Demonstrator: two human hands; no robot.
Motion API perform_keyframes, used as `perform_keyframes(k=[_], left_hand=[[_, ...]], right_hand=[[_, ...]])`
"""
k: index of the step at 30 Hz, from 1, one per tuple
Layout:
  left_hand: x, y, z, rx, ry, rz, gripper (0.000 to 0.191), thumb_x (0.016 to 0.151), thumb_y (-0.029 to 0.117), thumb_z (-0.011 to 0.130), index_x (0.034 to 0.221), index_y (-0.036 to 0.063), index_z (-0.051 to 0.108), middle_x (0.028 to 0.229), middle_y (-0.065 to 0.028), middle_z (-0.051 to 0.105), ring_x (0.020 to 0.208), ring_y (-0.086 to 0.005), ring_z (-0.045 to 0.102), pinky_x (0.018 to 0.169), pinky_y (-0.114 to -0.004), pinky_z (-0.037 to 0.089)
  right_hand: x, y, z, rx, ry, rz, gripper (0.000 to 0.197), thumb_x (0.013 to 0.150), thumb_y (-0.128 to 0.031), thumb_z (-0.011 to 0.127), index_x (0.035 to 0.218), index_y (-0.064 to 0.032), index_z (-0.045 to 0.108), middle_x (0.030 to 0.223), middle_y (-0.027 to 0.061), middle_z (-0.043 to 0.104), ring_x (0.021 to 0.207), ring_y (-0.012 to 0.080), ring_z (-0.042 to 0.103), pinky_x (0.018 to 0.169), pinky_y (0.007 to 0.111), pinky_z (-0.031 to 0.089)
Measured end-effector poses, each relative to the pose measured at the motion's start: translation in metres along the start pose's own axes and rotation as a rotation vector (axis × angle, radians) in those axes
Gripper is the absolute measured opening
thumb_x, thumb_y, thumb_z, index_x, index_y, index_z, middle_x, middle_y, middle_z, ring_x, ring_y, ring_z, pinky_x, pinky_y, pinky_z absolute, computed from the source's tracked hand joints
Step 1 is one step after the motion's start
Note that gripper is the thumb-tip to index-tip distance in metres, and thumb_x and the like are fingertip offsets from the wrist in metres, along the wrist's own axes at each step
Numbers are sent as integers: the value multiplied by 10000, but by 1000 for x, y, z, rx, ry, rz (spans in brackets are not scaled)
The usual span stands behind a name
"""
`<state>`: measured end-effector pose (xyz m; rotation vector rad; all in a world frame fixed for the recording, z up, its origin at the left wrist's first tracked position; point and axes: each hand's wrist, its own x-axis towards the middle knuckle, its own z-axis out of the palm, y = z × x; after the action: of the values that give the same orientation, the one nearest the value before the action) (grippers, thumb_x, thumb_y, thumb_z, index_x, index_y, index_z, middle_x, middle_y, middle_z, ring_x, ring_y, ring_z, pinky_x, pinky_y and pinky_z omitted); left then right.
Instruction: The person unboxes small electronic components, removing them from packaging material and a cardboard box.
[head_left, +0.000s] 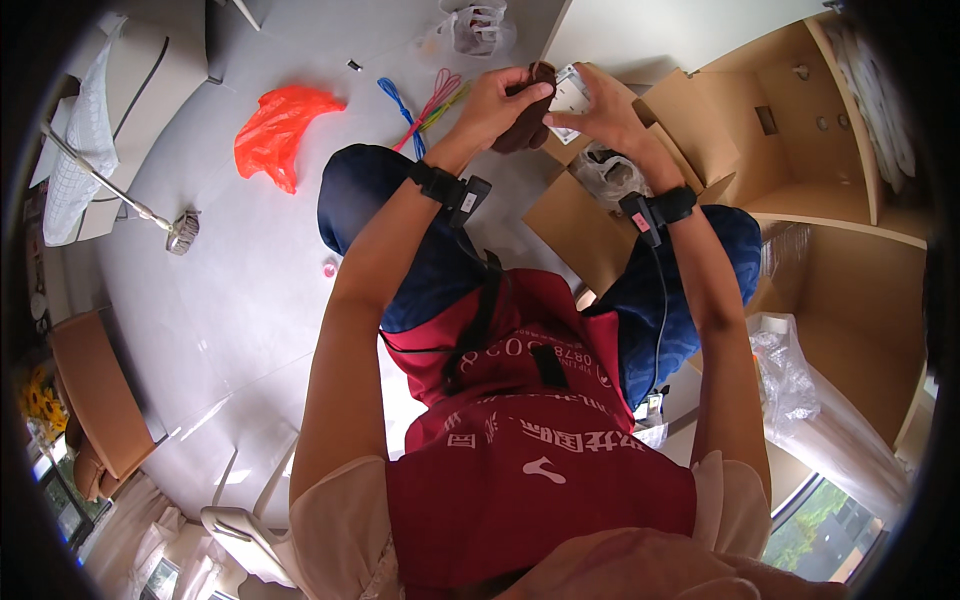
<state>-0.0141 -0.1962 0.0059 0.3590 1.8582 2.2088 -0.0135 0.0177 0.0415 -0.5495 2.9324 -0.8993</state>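
My left hand (506, 101) grips a dark brown cloth (525, 135), which hangs bunched below the fingers. A white plastic plate or panel (570, 101) with small openings is in my right hand (604, 109), thumb at its lower left and fingers along its upper edge. Cloth and panel meet or nearly meet between the hands; I cannot tell whether they touch. Beneath my right hand, an open cardboard box (581, 232) holds a clear plastic bag (611, 171) with dark contents.
On the grey floor lie a red plastic bag (281, 135) and coiled blue, pink and yellow wires (424, 112). A mop (182, 231) leans at left. At right stand open wooden cabinet compartments (840, 322). Another clear bag (480, 30) sits at the top.
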Motion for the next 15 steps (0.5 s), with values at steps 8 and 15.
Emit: perform_keyframes(k=[8,15], left_hand=[[-7,25,13,130,191,-16,295,944,288,760,971,-3,718,786,-16,695,695,-63,599,620,-270,504],[-2,16,-4,-155,-100,-95,272,964,202,730,1129,-11,698,990,-40,725,782,-79,645,720,-261,561]], right_hand=[[-4,-15,-1,120,-56,51,1065,734,-545,861,1486,56,406,1287,240,621,1198,349,615,1008,405,485],[2,-14,-36,331,-155,106,970,746,-453,903,1437,64,460,1235,183,657,1143,237,627,961,351,503]])
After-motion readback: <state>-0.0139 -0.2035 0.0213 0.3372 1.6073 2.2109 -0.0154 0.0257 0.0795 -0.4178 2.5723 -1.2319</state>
